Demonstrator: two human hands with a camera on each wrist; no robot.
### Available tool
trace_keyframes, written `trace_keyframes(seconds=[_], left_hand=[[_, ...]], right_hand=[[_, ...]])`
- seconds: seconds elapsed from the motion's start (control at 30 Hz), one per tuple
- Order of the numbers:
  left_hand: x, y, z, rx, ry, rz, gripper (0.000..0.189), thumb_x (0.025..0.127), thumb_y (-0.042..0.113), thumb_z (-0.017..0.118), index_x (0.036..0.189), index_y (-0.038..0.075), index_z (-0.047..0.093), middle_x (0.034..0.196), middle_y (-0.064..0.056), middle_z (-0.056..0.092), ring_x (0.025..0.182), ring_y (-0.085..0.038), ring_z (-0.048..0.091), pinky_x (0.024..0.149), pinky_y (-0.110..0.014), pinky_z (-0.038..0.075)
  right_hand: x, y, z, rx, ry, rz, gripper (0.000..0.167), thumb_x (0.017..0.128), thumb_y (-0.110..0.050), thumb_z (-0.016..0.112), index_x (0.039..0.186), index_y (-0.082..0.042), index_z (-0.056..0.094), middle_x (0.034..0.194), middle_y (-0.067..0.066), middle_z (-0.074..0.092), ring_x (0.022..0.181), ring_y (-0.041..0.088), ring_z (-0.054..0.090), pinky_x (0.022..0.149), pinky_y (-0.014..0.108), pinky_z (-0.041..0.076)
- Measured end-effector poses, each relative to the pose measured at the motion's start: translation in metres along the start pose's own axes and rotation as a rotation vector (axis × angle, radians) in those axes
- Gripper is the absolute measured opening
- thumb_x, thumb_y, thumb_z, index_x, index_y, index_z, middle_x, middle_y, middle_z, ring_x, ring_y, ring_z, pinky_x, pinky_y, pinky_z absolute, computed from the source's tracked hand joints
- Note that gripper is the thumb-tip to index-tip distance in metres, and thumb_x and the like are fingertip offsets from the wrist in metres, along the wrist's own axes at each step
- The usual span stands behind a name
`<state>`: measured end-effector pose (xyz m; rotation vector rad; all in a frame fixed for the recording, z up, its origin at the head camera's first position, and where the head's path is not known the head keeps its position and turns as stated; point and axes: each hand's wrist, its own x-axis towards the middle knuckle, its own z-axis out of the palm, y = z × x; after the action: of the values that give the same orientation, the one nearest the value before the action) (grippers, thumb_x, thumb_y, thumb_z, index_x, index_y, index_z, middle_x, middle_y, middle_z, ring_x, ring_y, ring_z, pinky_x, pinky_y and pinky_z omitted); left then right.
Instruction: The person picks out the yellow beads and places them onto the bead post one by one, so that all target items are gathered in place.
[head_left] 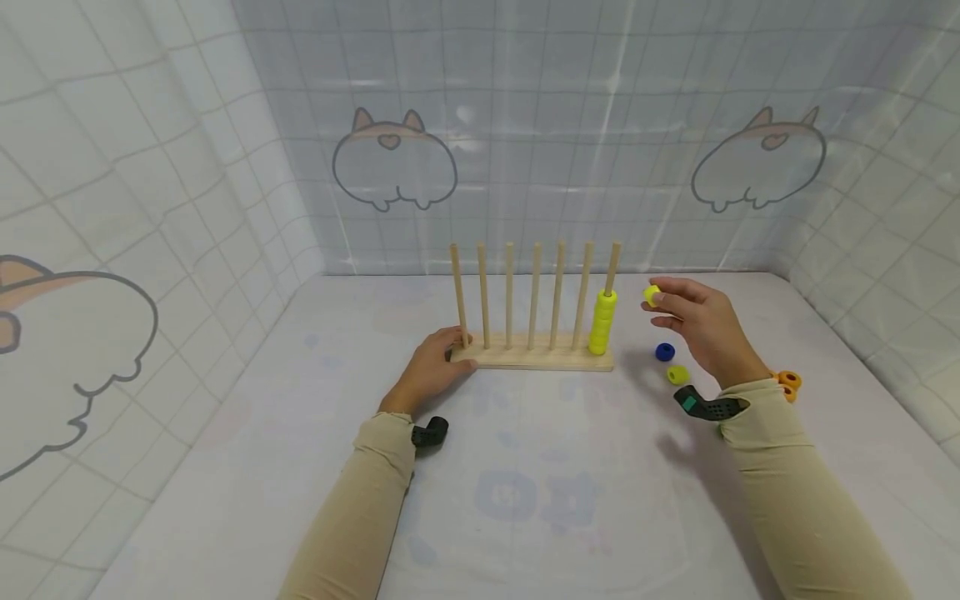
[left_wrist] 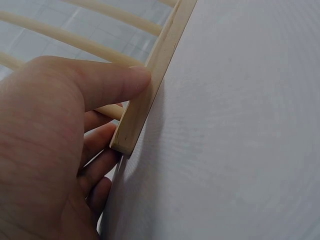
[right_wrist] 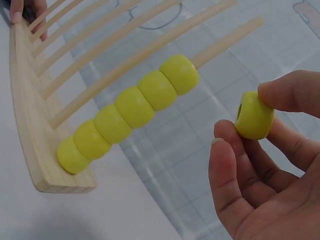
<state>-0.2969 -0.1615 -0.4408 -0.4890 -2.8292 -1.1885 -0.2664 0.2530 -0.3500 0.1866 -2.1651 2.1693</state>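
A wooden peg rack (head_left: pixel 540 358) with several upright dowels stands on the table, and its rightmost dowel bears a stack of yellow beads (right_wrist: pixel 135 107). The bare top of that dowel (right_wrist: pixel 230 40) sticks out above the stack. At the rack's left end my left hand (head_left: pixel 431 367) grips the base, thumb on the front edge and fingers behind. My right hand (head_left: pixel 705 325) pinches a loose yellow bead (right_wrist: pixel 255 116) between thumb and fingers, in the air to the right of the stack. The bead's hole shows on the side facing the dowel.
Below the right hand lie a blue bead (head_left: pixel 664 352) and a yellow-green bead (head_left: pixel 677 375). Orange beads (head_left: pixel 789 381) sit beyond the right wrist, and a green piece (head_left: pixel 722 430) is mostly hidden under it. Cloth walls (head_left: pixel 525 167) enclose the table's back and sides.
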Motion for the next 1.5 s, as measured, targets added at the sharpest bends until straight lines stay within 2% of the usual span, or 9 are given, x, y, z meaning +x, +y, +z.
trace_keyframes(seconds=[0.47,0.7,1.07,1.5], left_hand=[[-0.002,0.001,0.0,0.001,0.007,0.021,0.033,0.091,0.025,0.074,0.12,0.013,0.064,0.151,-0.009,0.047,0.14,-0.031,0.039,0.114,-0.047,0.033],[-0.001,0.0,0.001,-0.006,0.004,0.023,0.033,0.091,0.025,0.073,0.12,0.015,0.063,0.151,-0.008,0.047,0.141,-0.03,0.039,0.114,-0.045,0.032],[-0.001,0.0,0.0,-0.005,0.008,0.042,0.032,0.091,0.024,0.074,0.119,0.014,0.063,0.15,-0.01,0.048,0.14,-0.032,0.04,0.113,-0.047,0.033],[-0.001,0.001,0.0,-0.015,0.008,0.053,0.029,0.09,0.023,0.075,0.115,0.014,0.063,0.149,-0.01,0.049,0.138,-0.031,0.042,0.112,-0.046,0.036]], right_hand=[[0.005,-0.008,0.005,0.005,-0.006,-0.017,0.044,0.096,-0.022,0.07,0.133,-0.001,0.057,0.126,0.006,0.056,0.106,0.016,0.064,0.083,0.023,0.055],[0.008,-0.014,0.01,0.049,0.015,-0.018,0.039,0.096,-0.018,0.07,0.129,-0.001,0.059,0.119,0.007,0.059,0.105,0.016,0.065,0.082,0.024,0.056],[0.014,-0.028,0.02,0.038,0.04,-0.053,0.049,0.096,-0.018,0.07,0.138,0.002,0.055,0.124,0.008,0.057,0.109,0.021,0.06,0.083,0.023,0.055],[0.021,-0.038,0.031,0.182,0.051,-0.094,0.039,0.094,-0.01,0.071,0.129,0.002,0.061,0.119,0.009,0.061,0.106,0.024,0.059,0.084,0.025,0.056]])
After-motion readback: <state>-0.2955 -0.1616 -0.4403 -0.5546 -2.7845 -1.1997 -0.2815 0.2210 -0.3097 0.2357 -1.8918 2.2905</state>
